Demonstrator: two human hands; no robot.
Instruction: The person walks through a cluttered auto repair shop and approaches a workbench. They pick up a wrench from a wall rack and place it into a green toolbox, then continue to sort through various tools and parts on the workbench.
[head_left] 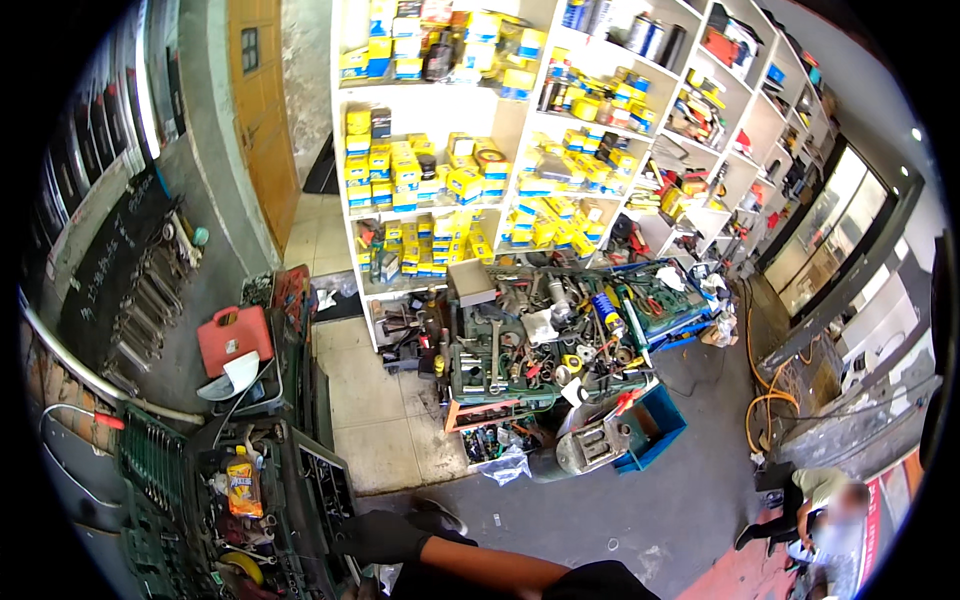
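Behind the wide, green-topped table heaped with metal tools, tall white open shelving, packed with yellow-and-blue cardboard boxes. Left of the table and nearer, a dark, drawered metal tool cabinet, its top crowded with loose tools. Left of the table and farther back, a tan wooden door. Right of the table and nearer, a crouching person in a pale top, bent low. Against the table's near right side, an open blue plastic bin. Well left of the table, a row of silver metal wrenches hung on the wall, then a red plastic carrying case. Nearer than the table and to its left, a dark-gloved right hand, just beside the tool cabinet's right side; fingers lost in dark tones, cannot tell whether apart, together or clamped. Right of the table, a coiled orange hose. On the tool cabinet, left of the table, an orange-labelled plastic bottle with a yellow cap.
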